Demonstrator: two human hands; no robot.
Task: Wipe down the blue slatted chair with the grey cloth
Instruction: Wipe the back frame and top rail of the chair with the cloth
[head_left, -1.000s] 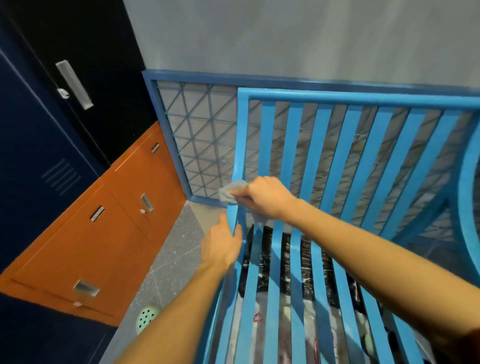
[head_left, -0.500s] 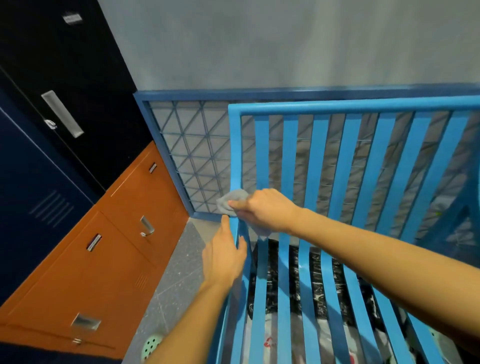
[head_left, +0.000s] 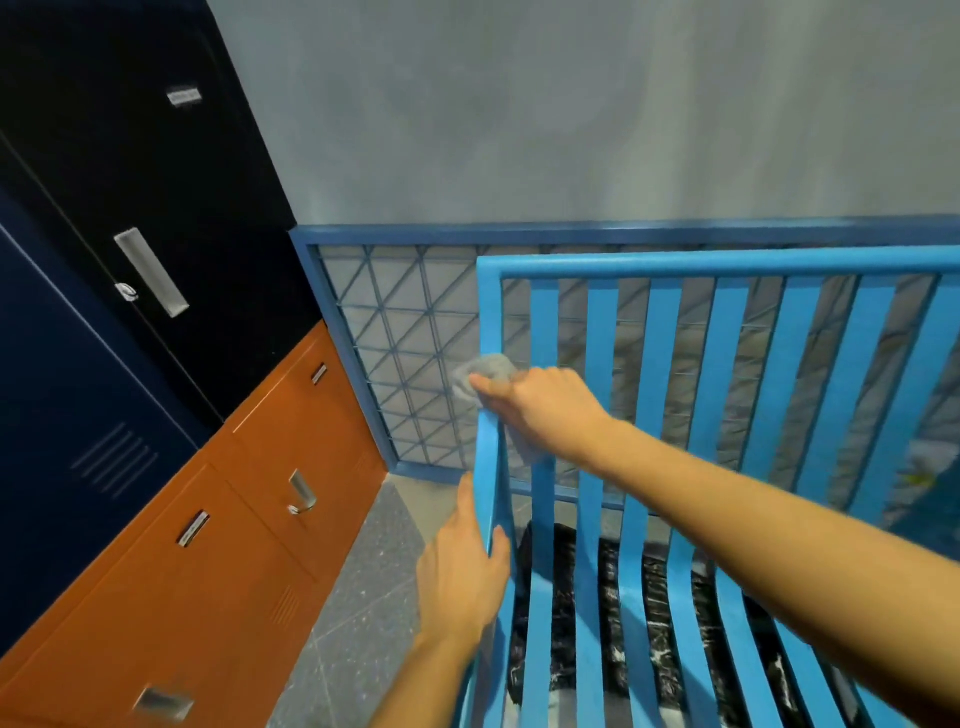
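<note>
Right hand (head_left: 545, 410): you squeeze grey cloth (head_left: 485, 370) on blue chair (head_left: 727, 265), higher now.
Left hand (head_left: 462, 577): you grip blue chair.
Orange lockers (head_left: 249, 561): shut.

Head camera looks down, close over the chair (head_left: 722, 332) back.

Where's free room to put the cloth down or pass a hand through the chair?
Free: the floor strip between the cabinets and the chair; the gaps between slats right of the right hand, though a mesh panel stands behind. Crowded: the chair's left post, where the right hand holds the cloth and the left hand grips below.
</note>
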